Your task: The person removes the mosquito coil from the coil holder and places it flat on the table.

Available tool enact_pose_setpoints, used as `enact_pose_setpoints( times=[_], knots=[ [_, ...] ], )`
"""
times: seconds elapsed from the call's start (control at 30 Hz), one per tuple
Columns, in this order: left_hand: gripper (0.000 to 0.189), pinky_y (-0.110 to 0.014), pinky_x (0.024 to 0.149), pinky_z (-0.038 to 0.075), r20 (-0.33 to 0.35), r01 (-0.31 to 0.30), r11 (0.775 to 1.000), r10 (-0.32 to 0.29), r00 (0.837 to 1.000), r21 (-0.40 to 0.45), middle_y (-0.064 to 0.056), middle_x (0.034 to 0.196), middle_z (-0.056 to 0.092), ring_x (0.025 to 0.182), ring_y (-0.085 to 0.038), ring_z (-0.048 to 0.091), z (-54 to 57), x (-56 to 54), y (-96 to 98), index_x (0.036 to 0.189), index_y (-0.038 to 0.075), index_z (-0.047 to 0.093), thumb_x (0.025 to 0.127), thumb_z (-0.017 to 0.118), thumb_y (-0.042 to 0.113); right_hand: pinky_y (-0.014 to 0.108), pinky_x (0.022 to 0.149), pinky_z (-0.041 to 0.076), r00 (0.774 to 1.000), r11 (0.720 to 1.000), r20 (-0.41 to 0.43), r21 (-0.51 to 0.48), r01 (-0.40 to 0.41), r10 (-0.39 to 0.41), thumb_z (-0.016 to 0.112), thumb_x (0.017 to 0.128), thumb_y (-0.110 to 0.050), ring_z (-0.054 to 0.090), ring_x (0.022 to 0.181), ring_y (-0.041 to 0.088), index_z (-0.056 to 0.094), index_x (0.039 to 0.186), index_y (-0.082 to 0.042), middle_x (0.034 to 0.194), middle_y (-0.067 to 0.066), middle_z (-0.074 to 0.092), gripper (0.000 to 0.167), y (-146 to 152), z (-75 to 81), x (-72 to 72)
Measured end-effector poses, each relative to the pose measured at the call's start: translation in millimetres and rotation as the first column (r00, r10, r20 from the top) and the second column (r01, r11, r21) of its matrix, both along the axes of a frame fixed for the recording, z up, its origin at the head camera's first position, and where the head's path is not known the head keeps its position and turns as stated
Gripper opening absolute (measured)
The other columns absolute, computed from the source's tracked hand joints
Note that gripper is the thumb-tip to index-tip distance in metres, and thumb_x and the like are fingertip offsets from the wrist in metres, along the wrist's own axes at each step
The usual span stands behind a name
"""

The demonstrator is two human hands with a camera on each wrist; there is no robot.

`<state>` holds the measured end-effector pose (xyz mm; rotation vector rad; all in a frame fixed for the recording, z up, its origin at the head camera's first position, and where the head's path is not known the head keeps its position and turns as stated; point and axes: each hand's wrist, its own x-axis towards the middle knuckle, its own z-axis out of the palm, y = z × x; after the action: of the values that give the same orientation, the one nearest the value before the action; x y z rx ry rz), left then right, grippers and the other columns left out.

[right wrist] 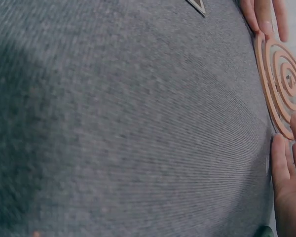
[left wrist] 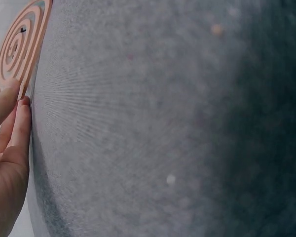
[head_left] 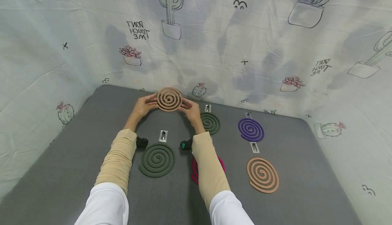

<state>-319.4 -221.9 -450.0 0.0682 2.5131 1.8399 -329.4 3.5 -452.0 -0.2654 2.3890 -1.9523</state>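
An orange-tan mosquito coil (head_left: 169, 99) is held up off the far edge of the table, tilted to face me. My left hand (head_left: 144, 106) pinches its left rim, thumb in front and fingers behind, as the left wrist view shows on the coil (left wrist: 33, 59). On the opposite rim, my right hand (head_left: 191, 111) grips it with thumb and fingers. A small dark tip shows near the coil's centre; what it belongs to is unclear. Nearest the hands lie a dark green coil (head_left: 210, 123) and a metal coil stand (head_left: 208, 108).
Another green coil (head_left: 157, 160) lies between the forearms, below a metal stand (head_left: 163, 136). The right sleeve partly covers a red coil (head_left: 221, 163). Further right are a purple coil (head_left: 251, 129), an orange coil (head_left: 262, 175) and stands (head_left: 254, 147). A patterned cloth (head_left: 214, 48) borders the table.
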Motion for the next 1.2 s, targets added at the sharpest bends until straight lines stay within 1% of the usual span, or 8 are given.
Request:
enact_pose_setpoints(
  times=[0.13, 0.3, 0.53, 0.63, 0.77, 0.93, 1.03, 1.2],
  knots=[
    [0.058, -0.031, 0.095, 0.050, -0.016, -0.010, 1.000, 0.010, 1.000, -0.013, -0.027, 0.133, 0.050, 0.121, -0.037, 0.053, -0.5, -1.4, 2.7, 0.144, 0.000, 0.040, 0.091, 0.062, -0.002, 0.029, 0.087, 0.054, 1.000, 1.000, -0.003, -0.008, 0.023, -0.023, 0.068, 0.085, 0.003, 0.062, 0.110, 0.029, 0.057, 0.131, 0.000, 0.132, 0.018, 0.057, 0.048, -2, -1.4, -0.4],
    [0.055, -0.023, 0.087, 0.053, -0.048, -0.035, 0.999, 0.034, 0.998, -0.033, -0.028, 0.129, 0.054, 0.116, -0.037, 0.056, -1.9, -1.3, 4.5, 0.139, -0.004, 0.046, 0.088, 0.066, -0.002, 0.028, 0.081, 0.056, 0.998, 0.998, -0.029, 0.020, 0.064, -0.063, 0.071, 0.082, 0.004, 0.064, 0.104, 0.029, 0.060, 0.128, 0.000, 0.122, 0.019, 0.063, 0.048, -5, -2.9, -1.3],
    [0.055, -0.029, 0.088, 0.054, -0.078, -0.039, 0.996, 0.033, 0.996, -0.077, -0.026, 0.128, 0.054, 0.115, -0.036, 0.058, 4.6, 1.1, 5.0, 0.138, -0.004, 0.047, 0.088, 0.068, 0.001, 0.025, 0.077, 0.057, 0.989, 0.991, -0.056, 0.008, 0.135, -0.134, 0.074, 0.077, 0.003, 0.066, 0.098, 0.027, 0.064, 0.123, -0.002, 0.115, 0.016, 0.067, 0.047, -9, 1.4, -2.3],
    [0.055, -0.028, 0.088, 0.054, -0.082, -0.035, 0.998, 0.031, 0.996, -0.057, -0.026, 0.129, 0.054, 0.115, -0.036, 0.057, 7.0, 1.5, 4.1, 0.137, -0.006, 0.047, 0.087, 0.069, 0.001, 0.025, 0.077, 0.057, 0.990, 0.991, -0.057, 0.001, 0.133, -0.133, 0.076, 0.076, 0.003, 0.067, 0.097, 0.027, 0.065, 0.123, -0.002, 0.114, 0.016, 0.067, 0.048, -10, 4.2, -2.4],
    [0.053, -0.021, 0.083, 0.054, -0.095, -0.025, 0.999, 0.023, 0.995, -0.026, -0.029, 0.128, 0.053, 0.115, -0.039, 0.056, 9.5, 3.5, 2.1, 0.135, -0.008, 0.048, 0.087, 0.068, -0.001, 0.026, 0.077, 0.057, 0.993, 0.995, -0.057, -0.009, 0.104, -0.105, 0.076, 0.076, 0.003, 0.067, 0.097, 0.028, 0.065, 0.123, -0.002, 0.113, 0.016, 0.067, 0.048, -9, 7.0, -2.0],
    [0.048, -0.016, 0.080, 0.053, -0.096, -0.014, 1.000, 0.012, 0.995, -0.024, -0.030, 0.125, 0.055, 0.114, -0.040, 0.056, 13.9, 6.4, 1.6, 0.131, -0.010, 0.050, 0.088, 0.067, 0.000, 0.027, 0.077, 0.058, 0.994, 0.998, -0.082, -0.021, 0.066, -0.067, 0.076, 0.076, 0.003, 0.067, 0.097, 0.030, 0.064, 0.122, 0.001, 0.111, 0.020, 0.067, 0.048, -5, 9.8, -0.8],
    [0.045, -0.013, 0.078, 0.052, -0.087, -0.004, 1.000, 0.003, 0.996, -0.018, -0.031, 0.125, 0.055, 0.115, -0.041, 0.056, 15.2, 6.4, 2.5, 0.129, -0.012, 0.051, 0.088, 0.067, 0.000, 0.028, 0.079, 0.057, 0.996, 0.998, -0.075, -0.032, 0.053, -0.056, 0.076, 0.077, 0.003, 0.067, 0.099, 0.031, 0.063, 0.122, 0.003, 0.110, 0.021, 0.067, 0.047, -2, 11.4, 0.7],
    [0.046, -0.011, 0.077, 0.051, -0.072, -0.002, 0.999, -0.001, 0.997, -0.037, -0.029, 0.127, 0.055, 0.116, -0.039, 0.056, 17.0, 6.8, 3.2, 0.130, -0.012, 0.051, 0.089, 0.067, 0.002, 0.027, 0.080, 0.057, 0.999, 0.998, -0.037, -0.049, 0.034, -0.036, 0.076, 0.078, 0.003, 0.066, 0.101, 0.031, 0.063, 0.123, 0.003, 0.111, 0.022, 0.066, 0.047, 2, 12.9, 1.4]
  ],
)
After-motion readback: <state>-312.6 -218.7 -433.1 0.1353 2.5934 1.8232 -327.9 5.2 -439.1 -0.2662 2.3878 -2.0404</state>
